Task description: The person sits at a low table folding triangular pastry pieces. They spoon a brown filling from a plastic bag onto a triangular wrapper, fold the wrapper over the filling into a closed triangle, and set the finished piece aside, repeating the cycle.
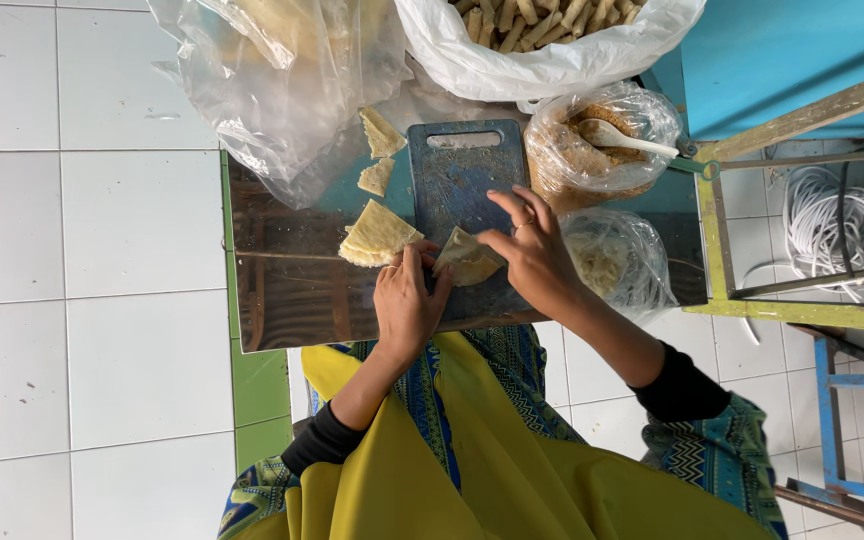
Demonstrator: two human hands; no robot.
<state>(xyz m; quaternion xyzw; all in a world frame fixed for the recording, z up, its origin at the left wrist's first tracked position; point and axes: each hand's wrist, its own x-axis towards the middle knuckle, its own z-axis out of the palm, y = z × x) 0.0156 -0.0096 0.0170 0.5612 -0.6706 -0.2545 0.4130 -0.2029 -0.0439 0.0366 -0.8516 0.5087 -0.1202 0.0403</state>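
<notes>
Both forearms reach forward over the yellow cloth [492,450], wrists bent inward. The left hand [407,300] and right hand [532,250] pinch a folded pastry wrapper [464,260] over the blue cutting board [457,170]. Beyond lie a wrapper stack [377,235] and a filling bag with a spoon [602,140].

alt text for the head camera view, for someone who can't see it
Seen from above, a person's left hand and right hand fold a pale thin wrapper on a dark blue cutting board. A stack of wrappers lies to its left, and a bag of filling with a white spoon to its right.
</notes>
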